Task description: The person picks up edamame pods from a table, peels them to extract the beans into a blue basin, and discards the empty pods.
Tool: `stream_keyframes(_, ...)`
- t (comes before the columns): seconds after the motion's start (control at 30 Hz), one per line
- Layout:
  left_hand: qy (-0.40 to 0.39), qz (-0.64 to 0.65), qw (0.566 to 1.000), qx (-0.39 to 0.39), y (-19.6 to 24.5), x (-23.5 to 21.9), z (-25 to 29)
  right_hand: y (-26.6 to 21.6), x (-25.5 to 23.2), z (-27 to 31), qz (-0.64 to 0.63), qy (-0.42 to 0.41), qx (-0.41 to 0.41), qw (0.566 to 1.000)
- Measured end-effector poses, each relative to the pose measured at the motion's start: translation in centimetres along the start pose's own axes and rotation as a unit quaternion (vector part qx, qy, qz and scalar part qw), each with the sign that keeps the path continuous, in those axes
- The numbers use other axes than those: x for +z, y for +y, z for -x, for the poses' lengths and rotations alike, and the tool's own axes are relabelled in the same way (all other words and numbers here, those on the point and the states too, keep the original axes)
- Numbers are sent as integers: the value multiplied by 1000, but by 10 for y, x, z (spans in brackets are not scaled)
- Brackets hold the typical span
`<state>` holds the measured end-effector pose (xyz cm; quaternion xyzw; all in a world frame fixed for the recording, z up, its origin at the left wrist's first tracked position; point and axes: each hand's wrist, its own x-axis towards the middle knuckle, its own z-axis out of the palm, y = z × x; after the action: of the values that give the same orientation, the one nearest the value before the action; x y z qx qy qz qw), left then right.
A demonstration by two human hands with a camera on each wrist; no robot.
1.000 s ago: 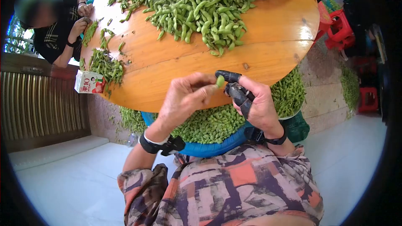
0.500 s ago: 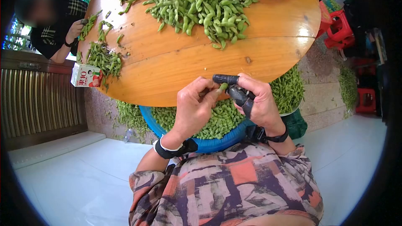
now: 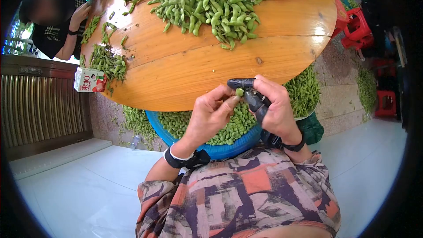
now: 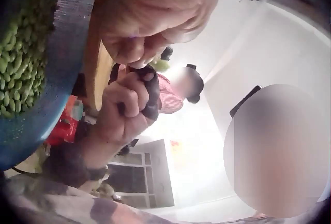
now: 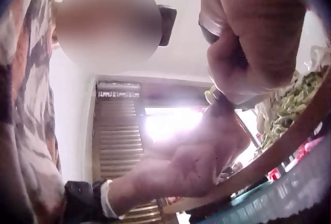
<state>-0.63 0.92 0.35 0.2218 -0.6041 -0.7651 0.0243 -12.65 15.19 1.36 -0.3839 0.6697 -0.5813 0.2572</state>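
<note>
My left hand (image 3: 211,112) pinches a green edamame pod (image 3: 239,92) between thumb and forefinger, over the near edge of the wooden table. My right hand (image 3: 277,108) meets it from the other side, with black wrapping on its thumb and forefinger (image 3: 241,83). Those two wrapped fingers close around the same pod. In the left wrist view the pod (image 4: 161,65) shows as a pale green bit between the fingertips. Below both hands, a blue basin (image 3: 220,151) holds many shelled green beans (image 3: 233,128).
A large heap of edamame pods (image 3: 207,4) covers the back of the round wooden table (image 3: 176,75). Stripped stems and a drink carton (image 3: 90,80) lie at the left edge, near another person (image 3: 53,31). More pods (image 3: 304,90) fill a container at right; red stools (image 3: 359,28) stand beyond.
Both hands keep close together while the left hand shifts right and turns the pod against the wrapped fingers. The pod shows less between them. The other person's hands have moved.
</note>
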Motion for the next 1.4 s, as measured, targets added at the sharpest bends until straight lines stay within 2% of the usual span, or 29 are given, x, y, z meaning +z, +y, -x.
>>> stream_keyframes(0.03, 43, -137, 989, 40, -2, 4, 1, 2, 3, 1, 152, 43, -110, 981)
stream_keyframes(0.07, 44, -137, 989, 41, -1, 8, 2, -2, 5, 2, 152, 43, -112, 981)
stream_keyframes(0.13, 39, 20, 998, 44, 7, 14, 5, -14, 7, 6, 223, 75, -102, 967)
stream_keyframes(0.17, 39, 18, 998, 48, 7, 12, 5, -15, 7, 6, 243, 66, -112, 961)
stream_keyframes(0.27, 2, -26, 996, 84, 10, 1, 3, -15, 16, 10, 219, 46, -145, 964)
stream_keyframes(0.33, -15, -63, 998, -3, 17, -3, 2, -12, 20, 8, 214, 50, -157, 963)
stream_keyframes(0.43, -39, -66, 997, -3, 16, -7, 1, -11, 12, 1, 194, 43, -134, 971)
stream_keyframes(0.5, -58, -100, 993, 14, 13, -10, 2, -9, 2, -5, 107, -21, -87, 990)
stream_keyframes(0.67, -92, -186, 978, 8, 26, -13, 0, -9, 7, 3, 176, -4, -121, 977)
stream_keyframes(0.7, -91, -186, 978, 8, 23, -13, -1, -10, 8, 4, 188, 13, -140, 972)
stream_keyframes(0.73, -112, -122, 986, -32, 17, -14, -2, -10, 8, 5, 199, 31, -159, 966)
stream_keyframes(0.77, -132, -57, 987, -73, 15, -14, -3, -11, -1, 7, 212, 6, -141, 967)
stream_keyframes(0.8, -131, -57, 987, -73, 17, -16, -3, -11, -17, 10, 224, -18, -122, 967)
stream_keyframes(0.83, -207, -162, 965, -5, 22, -19, -3, -15, -31, 11, 218, -10, -110, 970)
stream_keyframes(0.87, -278, -263, 922, 64, 29, -22, -3, -20, -51, 15, 231, -19, -70, 970)
stream_keyframes(0.9, -316, -359, 875, 75, 47, -25, -5, -15, -74, 22, 234, -27, -65, 970)
stream_keyframes(0.93, -316, -358, 875, 75, 52, -34, -11, -16, -98, 32, 274, -48, -32, 960)
stream_keyframes(1.0, -187, -424, 872, 158, 57, -50, -24, -17, -136, 55, 338, -45, 63, 938)
stream_keyframes(1.03, -75, -429, 889, 144, 62, -56, -39, -10, -133, 70, 375, 86, -12, 923)
stream_keyframes(1.07, 37, -429, 893, 129, 68, -63, -58, 1, -131, 82, 403, 215, -87, 885)
stream_keyframes(1.1, 92, -455, 865, 190, 72, -72, -78, 12, -140, 88, 404, 214, -89, 885)
stream_keyframes(1.13, 147, -477, 829, 251, 73, -79, -94, 23, -155, 94, 481, 209, -77, 848)
stream_keyframes(1.17, 148, -477, 829, 252, 72, -84, -106, 28, -163, 96, 554, 202, -63, 805)
stream_keyframes(1.2, 165, -526, 798, 243, 70, -88, -117, 20, -159, 89, 554, 203, -63, 805)
stream_keyframes(1.23, 181, -573, 765, 232, 67, -89, -122, 6, -149, 77, 468, 186, 36, 863)
stream_keyframes(1.27, 180, -574, 765, 232, 64, -91, -124, -2, -140, 68, 370, 165, 135, 904)
stream_keyframes(1.3, 188, -578, 750, 260, 61, -92, -125, 7, -133, 67, 364, 178, 36, 913)
stream_keyframes(1.33, 196, -582, 735, 288, 59, -93, -126, 2, -125, 63, 363, 178, 38, 914)
stream_keyframes(1.4, 199, -594, 723, 292, 55, -97, -122, -13, -106, 48, 291, 113, 58, 948)
